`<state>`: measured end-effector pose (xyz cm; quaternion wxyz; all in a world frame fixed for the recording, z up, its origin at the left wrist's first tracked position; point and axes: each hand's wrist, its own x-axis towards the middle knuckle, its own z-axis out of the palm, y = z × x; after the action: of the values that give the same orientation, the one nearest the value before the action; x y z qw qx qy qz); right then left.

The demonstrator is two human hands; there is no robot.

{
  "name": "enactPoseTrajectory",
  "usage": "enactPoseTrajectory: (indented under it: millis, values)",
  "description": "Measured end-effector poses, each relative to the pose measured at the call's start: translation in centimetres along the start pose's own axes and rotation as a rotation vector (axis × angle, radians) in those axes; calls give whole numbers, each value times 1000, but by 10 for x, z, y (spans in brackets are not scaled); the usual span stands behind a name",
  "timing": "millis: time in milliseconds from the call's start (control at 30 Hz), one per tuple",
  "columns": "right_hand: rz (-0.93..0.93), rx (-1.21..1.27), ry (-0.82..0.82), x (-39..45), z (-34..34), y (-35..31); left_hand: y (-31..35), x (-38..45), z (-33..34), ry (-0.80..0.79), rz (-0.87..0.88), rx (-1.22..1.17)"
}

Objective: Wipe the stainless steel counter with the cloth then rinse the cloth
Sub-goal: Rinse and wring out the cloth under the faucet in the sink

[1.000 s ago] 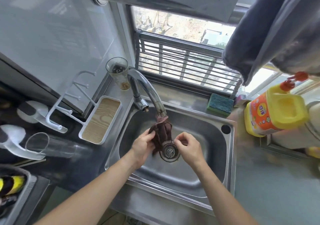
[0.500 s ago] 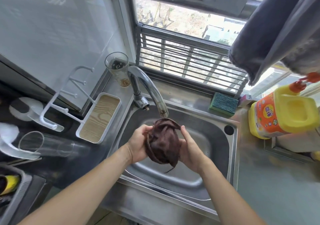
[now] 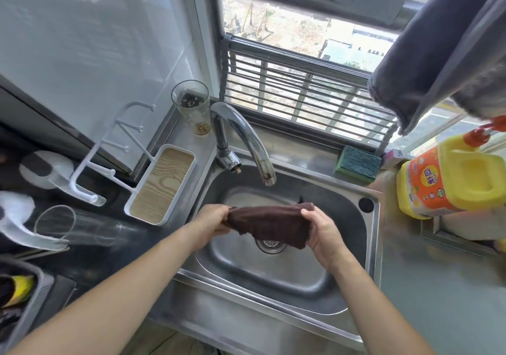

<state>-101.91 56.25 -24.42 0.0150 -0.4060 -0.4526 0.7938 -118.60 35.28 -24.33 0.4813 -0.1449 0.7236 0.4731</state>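
Held stretched over the sink basin (image 3: pixel 315 280), directly above the drain strainer (image 3: pixel 269 243), a brown cloth (image 3: pixel 269 224): probably so that drips fall into the basin rather than onto the steel worktop (image 3: pixel 443 294) right of the sink. Drawn out lengthwise below and in front of the tap spout (image 3: pixel 267 175), not under its mouth; no running water visible there. Looks like the tail of the rinse, readied for wringing or spreading out, though that is only a judgement.

Left hand (image 3: pixel 212 224): curled tight around the bunched left end of the cloth, fingers wrapped over it. Right hand (image 3: pixel 321 231): pinching the right end, thumb on top near the upper corner, fingers beneath, lower edge of the cloth hanging loose by the palm. Both closed on the fabric, neither touching the basin or the tap.

Behind the sink, right of the tap, a green scouring sponge (image 3: pixel 358 163) parked on the ledge within reach. Further right of the sink, a yellow detergent jug (image 3: pixel 449 179). Left of the tap, a glass tumbler (image 3: pixel 193 106) and a white drying rack with a wood-grain tray (image 3: pixel 161 182), kept clear of splashes.
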Motion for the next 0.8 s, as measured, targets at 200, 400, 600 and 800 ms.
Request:
enactPoseTrajectory:
  millis: [200, 400, 600, 800]
  values:
    - [-137, -76, 249, 2, -7, -3, -1, 1, -12, -147, 123, -80]
    - [-175, -363, 494, 14, -27, -1, 6, 9, -31, 116, 215, 210]
    - [-178, -691, 400, 6, -29, -9, 16, -1, -24, 117, 264, 47]
    - [-135, -838, 146, 3, -38, -16, 15, -9, -34, -14, 566, 849]
